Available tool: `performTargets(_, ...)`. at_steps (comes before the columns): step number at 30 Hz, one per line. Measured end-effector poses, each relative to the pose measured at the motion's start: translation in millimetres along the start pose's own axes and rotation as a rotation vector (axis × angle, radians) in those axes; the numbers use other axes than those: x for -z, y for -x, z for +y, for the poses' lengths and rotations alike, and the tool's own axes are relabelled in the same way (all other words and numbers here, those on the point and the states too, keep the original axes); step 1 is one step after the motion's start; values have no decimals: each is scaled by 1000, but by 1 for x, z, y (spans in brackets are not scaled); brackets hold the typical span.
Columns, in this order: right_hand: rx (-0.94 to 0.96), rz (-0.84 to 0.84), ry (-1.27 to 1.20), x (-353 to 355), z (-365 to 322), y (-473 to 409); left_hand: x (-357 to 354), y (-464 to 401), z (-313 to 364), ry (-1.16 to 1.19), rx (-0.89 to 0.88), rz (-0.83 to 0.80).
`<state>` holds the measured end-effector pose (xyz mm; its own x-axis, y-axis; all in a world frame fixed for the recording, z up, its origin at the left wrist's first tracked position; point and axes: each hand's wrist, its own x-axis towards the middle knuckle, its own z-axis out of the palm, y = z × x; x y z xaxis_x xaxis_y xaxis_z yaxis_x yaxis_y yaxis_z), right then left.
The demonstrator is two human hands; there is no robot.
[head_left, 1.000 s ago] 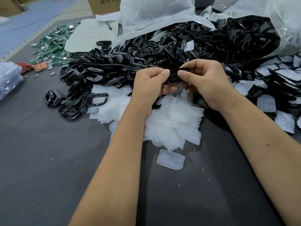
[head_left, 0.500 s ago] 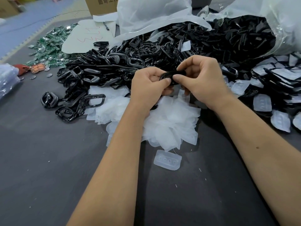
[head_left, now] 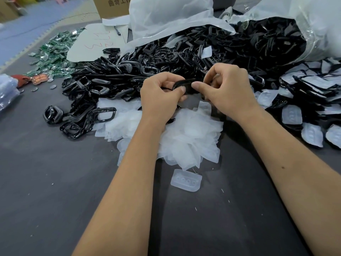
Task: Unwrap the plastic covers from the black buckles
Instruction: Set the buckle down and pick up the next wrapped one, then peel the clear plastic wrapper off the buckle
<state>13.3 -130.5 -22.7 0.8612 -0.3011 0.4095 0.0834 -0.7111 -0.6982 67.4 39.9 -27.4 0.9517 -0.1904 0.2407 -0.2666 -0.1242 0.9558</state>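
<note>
My left hand (head_left: 160, 93) and my right hand (head_left: 228, 87) both pinch one black buckle (head_left: 185, 85) between thumbs and fingers, held above a heap of removed translucent plastic covers (head_left: 188, 137). Whether a cover still clings to the held buckle is hidden by my fingers. A big pile of bare black buckles (head_left: 132, 71) lies behind and to the left. Buckles still in their covers (head_left: 310, 89) lie stacked at the right.
One loose cover (head_left: 186, 180) lies on the dark grey table (head_left: 55, 182) near me. A white plastic bag (head_left: 313, 24) spills black parts at the back right. Green circuit pieces (head_left: 53, 54), a white sheet and a cardboard box (head_left: 112, 6) sit at the back left.
Both hands stayed together over the cover heap. The buckle has turned between my fingers and more of its black edge shows between my thumbs.
</note>
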Motion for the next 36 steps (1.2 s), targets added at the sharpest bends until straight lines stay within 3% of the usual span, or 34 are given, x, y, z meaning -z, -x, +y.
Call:
performTargets(5,-87,-270,519,-5,-12,0,2,-3,0,101,75,118)
performTargets(8,-99,-321,572,-7,-18,0,4,-5,2,187,127,135)
performTargets(12,-129,-338,289,5,-15,-1,5,-6,5,269,169,135)
performTargets(16,-214,-212,-496,-2,-15,4,6,-7,4,292,180,130)
performTargets(19,-230,-186,-730,-11,-12,4,6,-7,2,286,182,128)
performTargets(29,-76,-203,-759,-17,-1,8,6,-6,2,272,157,124)
performTargets(36,-71,-108,-709,-24,-2,9,5,-7,0,265,167,140)
